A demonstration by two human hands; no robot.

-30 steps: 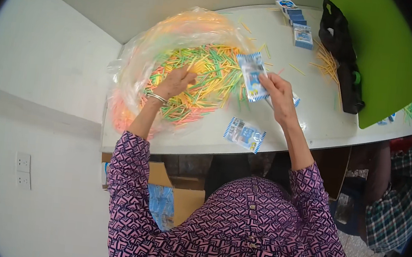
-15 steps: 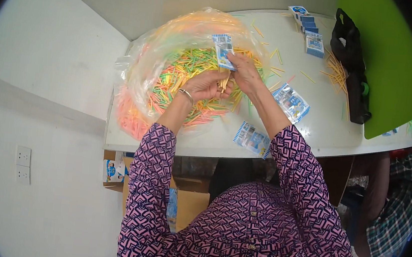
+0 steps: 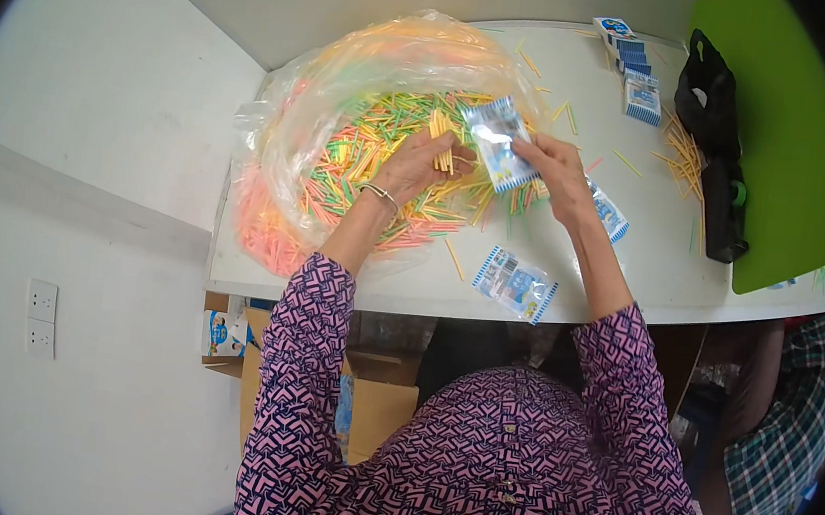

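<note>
My left hand (image 3: 412, 169) is closed around a small bundle of thin yellow sticks (image 3: 440, 128), held upright over the large clear plastic bag (image 3: 298, 105). Loose green, yellow, orange and pink sticks (image 3: 347, 165) fill that bag. To the right, my right hand (image 3: 559, 175) pinches a blue-and-white packet (image 3: 501, 146) by its right side. The packet is tilted, its upper end leaning toward the bundle but apart from it. Whether its end is open I cannot tell. Below my right hand lies another packet (image 3: 515, 283) on the table, and one more (image 3: 606, 214) is partly covered by my right wrist.
Blue-and-white packets (image 3: 641, 96) are stacked at the back right. Beside them are a black object (image 3: 715, 108), loose yellow sticks (image 3: 683, 155) and a green panel (image 3: 806, 148). Cardboard boxes (image 3: 384, 410) stand below the table edge. A person in plaid (image 3: 792, 428) is at the right.
My hands have moved apart. The packet has shifted right and slightly down with my right hand, while the stick bundle in my left hand has risen and is more exposed.
</note>
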